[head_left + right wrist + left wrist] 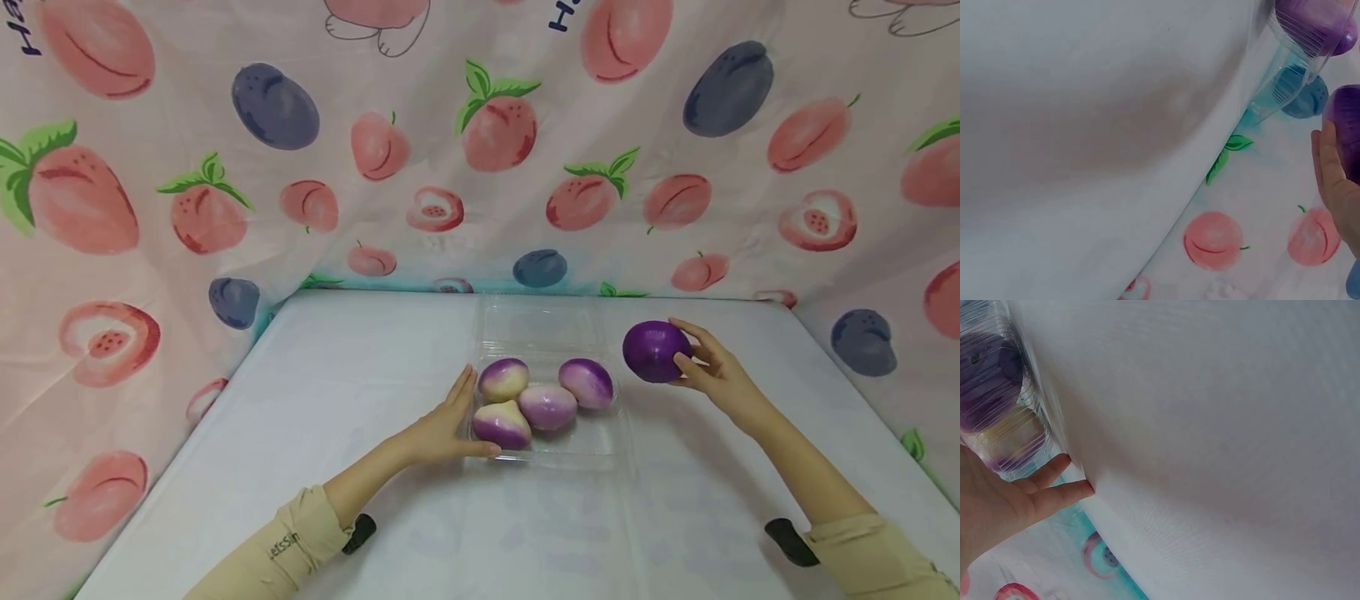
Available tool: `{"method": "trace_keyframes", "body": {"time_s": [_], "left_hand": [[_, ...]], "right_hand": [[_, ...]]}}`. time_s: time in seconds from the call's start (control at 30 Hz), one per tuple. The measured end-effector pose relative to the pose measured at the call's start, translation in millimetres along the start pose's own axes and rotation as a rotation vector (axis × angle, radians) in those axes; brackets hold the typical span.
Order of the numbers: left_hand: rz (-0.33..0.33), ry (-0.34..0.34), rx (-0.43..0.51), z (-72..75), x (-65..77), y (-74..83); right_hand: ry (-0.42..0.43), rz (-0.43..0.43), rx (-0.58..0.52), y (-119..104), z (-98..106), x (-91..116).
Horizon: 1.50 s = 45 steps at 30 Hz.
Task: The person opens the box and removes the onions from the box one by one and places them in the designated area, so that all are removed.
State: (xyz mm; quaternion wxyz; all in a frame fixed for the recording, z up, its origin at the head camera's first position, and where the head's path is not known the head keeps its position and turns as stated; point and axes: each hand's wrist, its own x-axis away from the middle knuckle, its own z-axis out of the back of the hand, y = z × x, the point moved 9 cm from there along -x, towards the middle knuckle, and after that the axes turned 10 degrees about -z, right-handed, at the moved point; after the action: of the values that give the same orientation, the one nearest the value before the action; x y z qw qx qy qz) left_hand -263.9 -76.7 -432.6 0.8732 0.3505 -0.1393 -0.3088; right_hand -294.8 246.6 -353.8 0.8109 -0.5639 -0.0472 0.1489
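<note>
In the head view, a glossy dark purple turnip [649, 352] is held above the table in my right hand [722, 377], thumb and fingers curled round its right side. It hovers to the right of a clear plastic clamshell box [588, 444], whose lid [540, 321] lies open at the back. Several purple-and-cream turnips [548, 407] lie inside the box; one [502, 427] shows a pointed cream tip. My left hand [438, 432] rests along the box's left side, fingers stretched out, thumb at the front edge. The right wrist view shows the held turnip [1346, 128] only partly.
A white table [360, 350] carries the box. Fruit-patterned cloth [450, 125] hangs behind it and at both sides. Black bands [791, 542] show by the forearms, near the beige sleeves [281, 537].
</note>
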Motion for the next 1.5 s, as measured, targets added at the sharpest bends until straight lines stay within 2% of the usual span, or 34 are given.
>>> {"method": "trace_keyframes", "body": {"time_s": [0.3, 0.53, 0.73, 1.0, 1.23, 1.5], "left_hand": [[-0.01, 0.001, 0.008, 0.2, 0.1, 0.0], [-0.006, -0.006, -0.008, -0.3, -0.5, -0.8], [-0.012, 0.004, -0.002, 0.6, -0.7, 0.5], [-0.01, 0.002, -0.001, 1.4, 1.3, 2.2], [-0.011, 0.0, 0.011, 0.3, 0.4, 0.2], [-0.01, 0.006, 0.006, 0.0, 0.8, -0.8]], "right_hand": [[-0.018, -0.187, -0.173, 29.3, 2.0, -12.4], [0.009, -0.329, -0.103, 50.9, 3.3, -24.6], [0.011, -0.424, -0.106, 67.9, 4.4, -33.7], [-0.026, -0.533, -0.156, 85.9, -1.6, -40.7], [-0.075, -0.593, -0.201, 87.2, -10.5, -41.7], [-0.106, -0.626, -0.135, 89.9, -13.8, -46.2]]}}
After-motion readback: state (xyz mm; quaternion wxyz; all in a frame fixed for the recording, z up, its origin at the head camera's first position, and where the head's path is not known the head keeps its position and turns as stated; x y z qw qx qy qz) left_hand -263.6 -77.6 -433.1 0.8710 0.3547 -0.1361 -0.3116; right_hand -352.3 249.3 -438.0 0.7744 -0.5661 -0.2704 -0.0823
